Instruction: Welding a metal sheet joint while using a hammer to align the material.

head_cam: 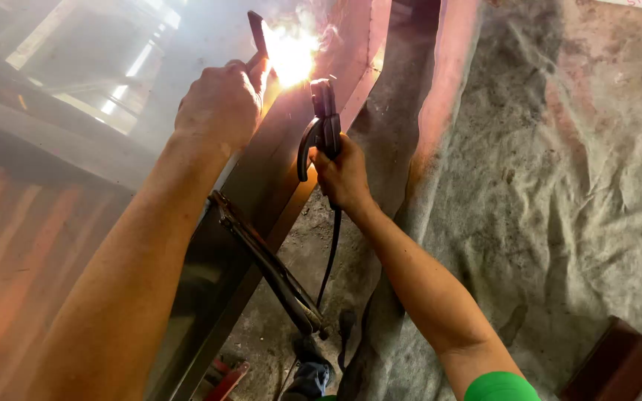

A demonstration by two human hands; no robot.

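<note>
Sparks [290, 53] flare bright at the top of the slanted metal panel [261, 174], right between your two hands. Your right hand [343, 174] is clenched around the dark electrode holder [324, 119], whose tip points up into the glare while its cable [331, 256] hangs down below your wrist. Your left hand [221, 104] is closed on a thin dark piece at the panel's edge, just beside the arc. Locking pliers [265, 263] clamp the panel lower down, and grey cloth [559, 208] lies to the right.
</note>
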